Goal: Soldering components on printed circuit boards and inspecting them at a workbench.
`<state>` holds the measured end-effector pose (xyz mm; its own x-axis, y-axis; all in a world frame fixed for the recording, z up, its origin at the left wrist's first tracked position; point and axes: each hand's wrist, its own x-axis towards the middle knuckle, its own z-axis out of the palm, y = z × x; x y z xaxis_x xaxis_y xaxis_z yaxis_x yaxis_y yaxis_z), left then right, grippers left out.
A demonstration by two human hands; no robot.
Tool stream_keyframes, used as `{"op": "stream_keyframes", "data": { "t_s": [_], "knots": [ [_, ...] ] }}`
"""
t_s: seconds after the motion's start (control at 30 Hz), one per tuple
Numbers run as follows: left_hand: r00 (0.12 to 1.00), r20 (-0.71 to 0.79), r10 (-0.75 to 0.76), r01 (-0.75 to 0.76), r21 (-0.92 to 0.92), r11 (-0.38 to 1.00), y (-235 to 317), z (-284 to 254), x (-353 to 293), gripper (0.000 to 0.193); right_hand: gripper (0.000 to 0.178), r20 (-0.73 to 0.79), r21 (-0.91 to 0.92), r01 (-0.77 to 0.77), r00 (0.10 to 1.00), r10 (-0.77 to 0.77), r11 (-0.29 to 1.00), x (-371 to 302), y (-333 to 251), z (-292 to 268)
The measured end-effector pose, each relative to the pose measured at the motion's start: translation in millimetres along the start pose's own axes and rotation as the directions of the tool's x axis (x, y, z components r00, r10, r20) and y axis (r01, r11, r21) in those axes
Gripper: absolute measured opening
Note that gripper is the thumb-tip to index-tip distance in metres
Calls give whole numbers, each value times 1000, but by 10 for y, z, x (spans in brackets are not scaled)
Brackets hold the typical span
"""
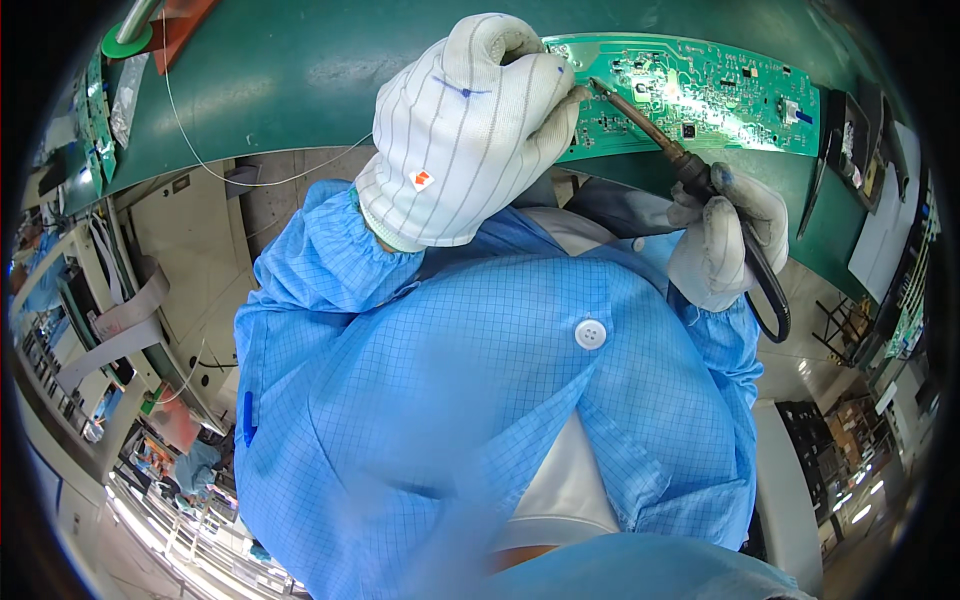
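A long green circuit board (740, 75) lies on the green work surface, populated with small parts. My right hand (725, 235), in a white glove, grips a soldering iron (655, 133) by its dark handle. The iron's tip points to the board's left part, close to my left fingertips; whether it touches is too small to tell. My left hand (470, 130), in a white striped glove with a small red-and-white sticker, is closed at the board's left end. A thin solder wire (260, 184) runs into it from the left; its end is hidden by the fingers.
On the green bench (290, 75), a metal post with a green disc (128, 40) stands at the far left beside an orange-red piece. More circuit boards (97, 125) are at the left edge. Black tray-like parts (855, 145) sit right of the board.
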<state>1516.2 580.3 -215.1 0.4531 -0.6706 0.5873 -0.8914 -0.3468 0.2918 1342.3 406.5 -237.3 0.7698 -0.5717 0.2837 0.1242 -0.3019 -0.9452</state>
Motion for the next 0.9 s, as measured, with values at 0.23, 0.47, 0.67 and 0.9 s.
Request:
{"op": "stream_keyframes", "data": {
  "t_s": [0.23, 0.47, 0.67, 0.9],
  "knots": [
    [1000, 15, 5, -5, -4, 1000, 28, -8, 28, 20, 20, -29, 69, -86, 996, 88, 994, 30, -76, 43],
    [986, 168, 14, -23, 50, 998, 86, -261, 195, 24, 15, -3, -112, 54, 998, -55, 992, 5, 49, -52],
    [983, 185, 22, -28, 29, 999, 91, -251, 201, 24, 21, -17, 128, -208, 977, 212, 970, 77, -159, 15],
    [998, 56, -12, 13, -9, 1000, 24, -18, 21, 20, 21, -33, 110, -314, 947, 319, 943, 97, -199, -7]
  ]
}}
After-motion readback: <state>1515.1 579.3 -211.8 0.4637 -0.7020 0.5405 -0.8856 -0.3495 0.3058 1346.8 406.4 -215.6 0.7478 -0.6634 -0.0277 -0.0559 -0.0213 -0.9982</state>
